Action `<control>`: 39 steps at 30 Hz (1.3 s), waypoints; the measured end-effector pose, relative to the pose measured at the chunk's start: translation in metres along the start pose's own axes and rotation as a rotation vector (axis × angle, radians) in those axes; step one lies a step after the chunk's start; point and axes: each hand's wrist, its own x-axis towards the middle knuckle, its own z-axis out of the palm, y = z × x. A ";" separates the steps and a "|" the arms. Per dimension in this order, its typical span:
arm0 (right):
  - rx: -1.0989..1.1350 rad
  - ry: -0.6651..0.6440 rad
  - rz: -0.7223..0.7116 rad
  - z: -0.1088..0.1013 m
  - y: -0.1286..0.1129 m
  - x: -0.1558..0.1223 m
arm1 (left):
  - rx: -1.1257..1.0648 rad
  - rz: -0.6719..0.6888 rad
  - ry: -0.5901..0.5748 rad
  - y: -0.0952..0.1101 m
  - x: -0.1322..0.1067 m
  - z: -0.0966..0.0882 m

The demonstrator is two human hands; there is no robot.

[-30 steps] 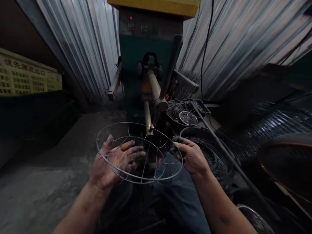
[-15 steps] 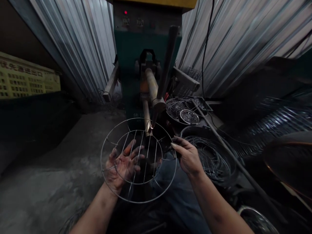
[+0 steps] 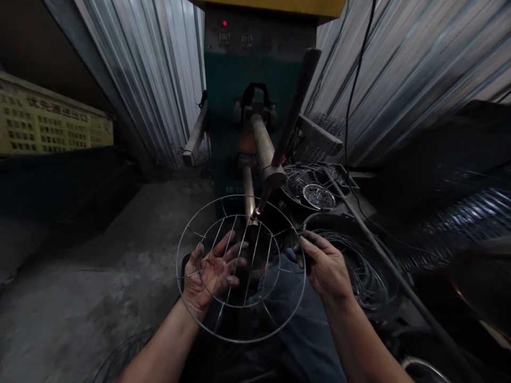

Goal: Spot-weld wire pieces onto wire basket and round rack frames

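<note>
A round wire rack, two rings joined by short spokes with straight bars across the inner one, is held tilted in front of me. My right hand pinches its outer ring at the right edge between thumb and fingers. Palm up under the left side, my left hand has its fingers spread and shows through the wires. An orange covering is on one of its fingers. Just beyond the rack's far edge are the electrode tips of a green spot welder, with a bright glint where they meet.
To the right stand a basin with wire pieces and a tub of wire rings. A long bar runs beside them. A yellow crate is at the left. Corrugated metal walls rise behind the welder.
The camera view has swung, so the welder, rack and hands appear further right. The rack seems slightly turned. My right hand still pinches the rim; my left fingers remain spread.
</note>
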 end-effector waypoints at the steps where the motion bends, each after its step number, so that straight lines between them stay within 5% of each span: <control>1: 0.009 0.013 0.004 0.000 0.001 0.005 | 0.000 -0.006 0.008 0.000 0.000 0.001; 9: 0.069 -0.035 0.023 0.018 0.017 0.050 | 0.016 -0.020 0.001 0.004 0.002 0.011; 19: 0.061 -0.117 0.001 0.029 0.022 0.041 | 0.039 0.119 0.069 0.006 -0.004 0.010; 29: -0.071 -0.043 -0.206 0.053 0.037 0.064 | 0.077 0.206 0.171 0.001 -0.006 0.025; 39: -0.276 -0.067 -0.375 0.065 0.028 0.073 | 0.076 0.277 0.138 0.008 -0.003 0.028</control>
